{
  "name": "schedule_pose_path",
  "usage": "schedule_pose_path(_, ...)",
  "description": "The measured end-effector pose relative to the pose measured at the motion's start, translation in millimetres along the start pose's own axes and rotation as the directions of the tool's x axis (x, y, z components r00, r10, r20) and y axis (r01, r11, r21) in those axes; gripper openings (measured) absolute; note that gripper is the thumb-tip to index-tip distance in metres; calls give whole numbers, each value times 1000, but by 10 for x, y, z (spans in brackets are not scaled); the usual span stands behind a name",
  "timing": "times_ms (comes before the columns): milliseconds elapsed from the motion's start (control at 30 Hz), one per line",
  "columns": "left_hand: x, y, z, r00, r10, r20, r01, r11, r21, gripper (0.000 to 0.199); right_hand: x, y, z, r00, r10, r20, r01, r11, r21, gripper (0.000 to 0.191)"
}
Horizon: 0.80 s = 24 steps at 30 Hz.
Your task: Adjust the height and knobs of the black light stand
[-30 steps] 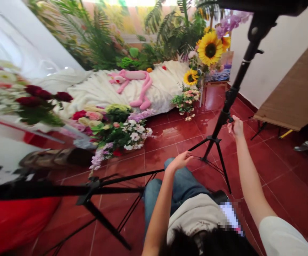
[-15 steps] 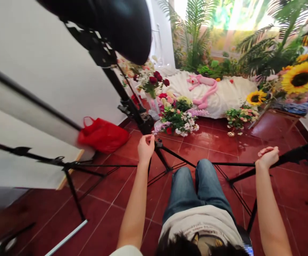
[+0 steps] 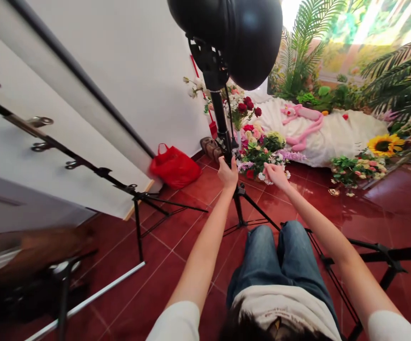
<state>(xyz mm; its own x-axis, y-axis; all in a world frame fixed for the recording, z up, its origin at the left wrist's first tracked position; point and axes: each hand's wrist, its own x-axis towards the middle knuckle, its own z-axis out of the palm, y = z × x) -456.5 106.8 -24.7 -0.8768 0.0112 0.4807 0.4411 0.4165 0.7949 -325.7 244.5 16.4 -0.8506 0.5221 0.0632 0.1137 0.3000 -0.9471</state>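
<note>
My left hand (image 3: 228, 173) is wrapped round the black pole of a light stand (image 3: 220, 113), just below its clamp. On top of the stand sits a large black lamp head (image 3: 241, 40), seen from behind. My right hand (image 3: 276, 175) is held in the air to the right of the pole, apart from it. Its fingers are curled in, with nothing visible in them. Behind it in view are bunches of artificial flowers (image 3: 257, 142) in pink, white and purple. The stand's spread legs (image 3: 258, 210) reach down to the floor in front of my knees.
A red bag (image 3: 175, 166) lies by the wall. Another black tripod (image 3: 137, 194) with clips on its bar stands left, near a pale pole (image 3: 91, 299) on the floor. More stand legs (image 3: 379, 255) lie to the right. A white cloth (image 3: 358, 130) bears a pink plush toy (image 3: 306, 113).
My view has turned left. My left hand has come onto the stand's pole and closed on it. My right hand has swung inward from far right, towards the pole.
</note>
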Motion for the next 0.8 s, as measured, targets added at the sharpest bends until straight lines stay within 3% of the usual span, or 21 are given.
schedule_pose_path(167, 20, -71, 33, 1000, 11, -9, -11, 1000, 10, 45, 613, -369, 508, 992, 32, 125, -1, 972, -236, 56)
schedule_pose_path(267, 16, -70, 47, 1000, -8, -18, 8, 1000, -11, 47, 851, -543, 658, 987, 92, 132, -21, 886, -464, 60)
schedule_pose_path(367, 8, -57, 54, 1000, -20, -17, 20, 999, -42, 45, 959, -652, 740, 983, 112, 146, -15, 840, -542, 57)
schedule_pose_path(533, 9, -52, 56, 999, -34, -20, 33, 997, -70, 45, 967, -713, 750, 931, 214, 295, -66, 896, -439, 52)
schedule_pose_path(633, 12, -62, 66, 999, -29, -18, 28, 997, -78, 47, 904, -664, 730, 890, 261, 374, -180, 954, -239, 48)
schedule_pose_path(800, 10, -76, 84, 999, -31, -41, 27, 995, -92, 48, 823, -515, 730, 889, 117, 442, -162, 985, 66, 42)
